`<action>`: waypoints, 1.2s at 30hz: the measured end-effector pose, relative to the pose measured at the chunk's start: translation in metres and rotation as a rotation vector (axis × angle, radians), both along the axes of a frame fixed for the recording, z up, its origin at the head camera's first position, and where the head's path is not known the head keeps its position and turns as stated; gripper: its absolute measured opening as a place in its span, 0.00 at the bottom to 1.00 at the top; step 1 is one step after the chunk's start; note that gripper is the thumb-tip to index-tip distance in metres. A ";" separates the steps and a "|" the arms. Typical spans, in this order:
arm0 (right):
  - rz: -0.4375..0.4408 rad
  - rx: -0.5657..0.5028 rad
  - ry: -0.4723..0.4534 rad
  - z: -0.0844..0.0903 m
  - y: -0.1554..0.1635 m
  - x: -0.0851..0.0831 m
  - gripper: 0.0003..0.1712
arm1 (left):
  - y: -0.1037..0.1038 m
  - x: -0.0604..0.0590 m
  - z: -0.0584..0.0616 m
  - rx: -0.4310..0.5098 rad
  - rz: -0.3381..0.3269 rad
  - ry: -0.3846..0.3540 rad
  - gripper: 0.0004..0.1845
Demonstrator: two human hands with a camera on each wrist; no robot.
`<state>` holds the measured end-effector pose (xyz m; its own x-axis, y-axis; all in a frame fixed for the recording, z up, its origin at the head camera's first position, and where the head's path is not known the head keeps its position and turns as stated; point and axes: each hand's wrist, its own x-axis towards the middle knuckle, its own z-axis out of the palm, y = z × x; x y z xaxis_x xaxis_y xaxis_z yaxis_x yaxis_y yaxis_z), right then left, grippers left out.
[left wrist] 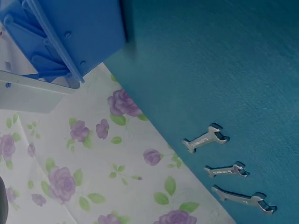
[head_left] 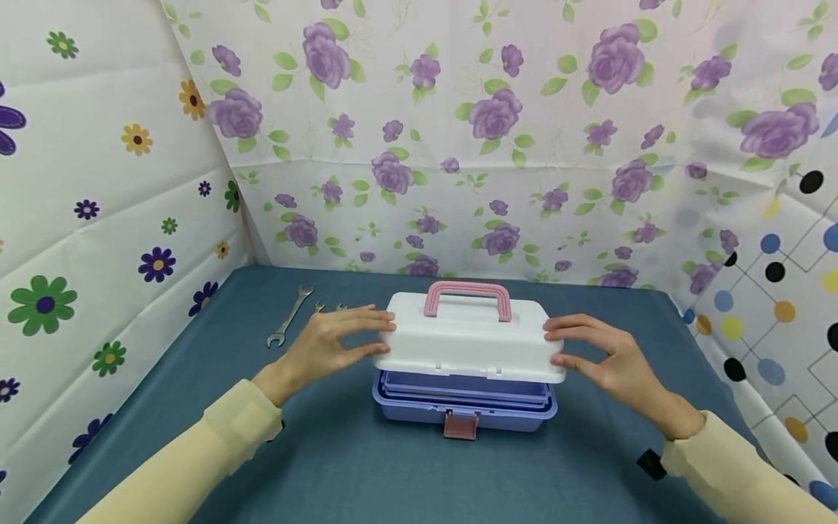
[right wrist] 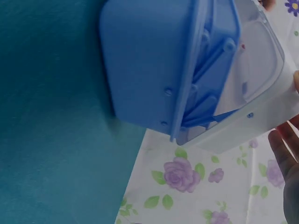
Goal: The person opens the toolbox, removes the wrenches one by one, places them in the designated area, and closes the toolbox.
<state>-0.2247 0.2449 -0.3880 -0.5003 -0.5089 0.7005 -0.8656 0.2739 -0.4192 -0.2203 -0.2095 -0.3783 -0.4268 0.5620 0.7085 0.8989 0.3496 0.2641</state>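
A toolbox with a white lid (head_left: 458, 346), pink handle (head_left: 468, 287) and blue body (head_left: 406, 411) stands partway open on the table. Its pink latch (head_left: 461, 426) hangs down at the front. My left hand (head_left: 334, 338) touches the lid's left end with fairly straight fingers. At the opposite end, the fingers and thumb of my right hand (head_left: 605, 356) rest on the lid, extended. Blue hinge arms (right wrist: 212, 63) link lid and body in the right wrist view. Inside the front opening, a blue tray edge (head_left: 458, 383) shows.
Left of the toolbox lies an open-ended wrench (head_left: 288, 320); my left hand partly hides two smaller ones. All three, including the middle wrench (left wrist: 226, 170), show in the left wrist view. A flowered cloth (head_left: 419, 182) hangs behind the blue-green tabletop (head_left: 327, 473).
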 end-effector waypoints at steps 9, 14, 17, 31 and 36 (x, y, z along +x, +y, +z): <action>0.076 -0.015 0.080 -0.012 -0.002 0.004 0.25 | -0.002 0.006 -0.008 -0.043 -0.011 0.122 0.16; 0.120 -0.028 0.111 -0.016 -0.003 0.006 0.19 | -0.003 0.011 -0.010 -0.087 0.026 0.113 0.16; 0.119 -0.021 0.114 -0.020 -0.003 0.007 0.19 | -0.003 0.013 -0.011 -0.117 0.037 0.109 0.15; 0.124 0.049 0.160 -0.030 -0.004 0.017 0.16 | 0.001 0.020 -0.014 -0.244 0.038 0.134 0.14; 0.123 0.073 0.160 -0.032 -0.004 0.019 0.15 | 0.004 0.022 -0.015 -0.285 0.047 0.102 0.14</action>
